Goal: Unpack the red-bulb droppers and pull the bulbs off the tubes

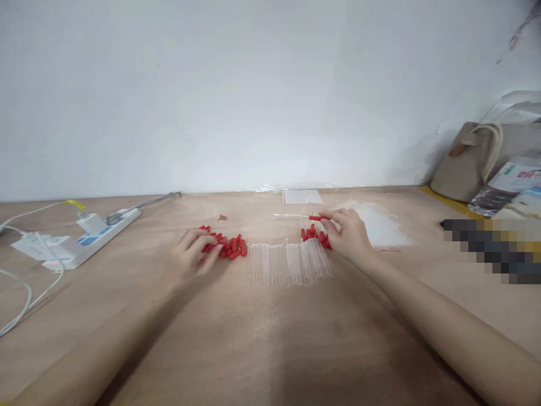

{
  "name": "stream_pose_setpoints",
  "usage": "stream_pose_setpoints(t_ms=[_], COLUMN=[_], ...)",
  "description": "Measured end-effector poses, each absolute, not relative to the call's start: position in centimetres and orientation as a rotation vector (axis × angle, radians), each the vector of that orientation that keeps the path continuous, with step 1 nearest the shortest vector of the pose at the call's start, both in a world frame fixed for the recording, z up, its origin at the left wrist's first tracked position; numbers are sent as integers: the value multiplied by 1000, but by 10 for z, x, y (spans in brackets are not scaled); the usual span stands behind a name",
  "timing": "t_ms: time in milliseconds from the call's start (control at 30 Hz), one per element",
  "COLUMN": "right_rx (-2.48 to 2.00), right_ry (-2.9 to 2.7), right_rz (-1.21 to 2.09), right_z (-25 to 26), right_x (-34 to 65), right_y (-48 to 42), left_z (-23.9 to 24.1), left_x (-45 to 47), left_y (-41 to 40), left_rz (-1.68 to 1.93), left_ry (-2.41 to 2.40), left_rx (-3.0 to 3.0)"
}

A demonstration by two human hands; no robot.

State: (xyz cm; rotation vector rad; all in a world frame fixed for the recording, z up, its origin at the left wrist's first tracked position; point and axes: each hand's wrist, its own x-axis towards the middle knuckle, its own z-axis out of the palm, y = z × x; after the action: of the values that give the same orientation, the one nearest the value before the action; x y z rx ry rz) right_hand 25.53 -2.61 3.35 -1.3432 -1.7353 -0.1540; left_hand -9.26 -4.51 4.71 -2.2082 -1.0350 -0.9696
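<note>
My right hand (349, 230) pinches a dropper (315, 217) by its red rubber bulb. The dropper's thin clear tube points left, above the table. Under that hand lies a small heap of red rubber bulbs (311, 232), partly covered by the fingers. My left hand (196, 251) is over a larger heap of red rubber bulbs (234, 246), its fingers bent but apart and touching the near side of the heap. Slight blur and the hand itself hide some of those bulbs. Between both heaps, many thin clear tubes (287, 264) lie side by side in a row.
Clear plastic bags (376, 225) lie spread behind my right hand. A white packet (302, 197) rests near the wall. On the left is a power strip (105, 237) with chargers and cables. A beige bag (459, 163) and packages stand at the right, beside a pixelated dark object (486, 245).
</note>
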Motion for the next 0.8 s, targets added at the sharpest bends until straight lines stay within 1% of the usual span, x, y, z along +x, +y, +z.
stream_pose_setpoints(t_ms=[100, 167, 300, 467, 667, 800], right_rx=[-1234, -1139, -1033, -1050, -958, -887], right_ry=[-1832, -1885, -1928, -2068, -2185, -2200], right_rz=[-47, 32, 93, -68, -145, -343], right_z=[27, 22, 17, 19, 12, 11], right_x=[249, 244, 237, 228, 214, 209], right_y=[-42, -53, -66, -66, -65, -70], left_z=[48, 44, 29, 18, 24, 26], left_x=[-39, -7, 25, 23, 20, 20], left_y=[-41, -40, -41, -43, -56, -64], left_rz=[-963, -891, -840, -812, -694, -697], left_ry=[-847, -765, -723, -771, -861, -1024], left_rx=[-2128, -2165, -2312, -2395, -2406, -2446])
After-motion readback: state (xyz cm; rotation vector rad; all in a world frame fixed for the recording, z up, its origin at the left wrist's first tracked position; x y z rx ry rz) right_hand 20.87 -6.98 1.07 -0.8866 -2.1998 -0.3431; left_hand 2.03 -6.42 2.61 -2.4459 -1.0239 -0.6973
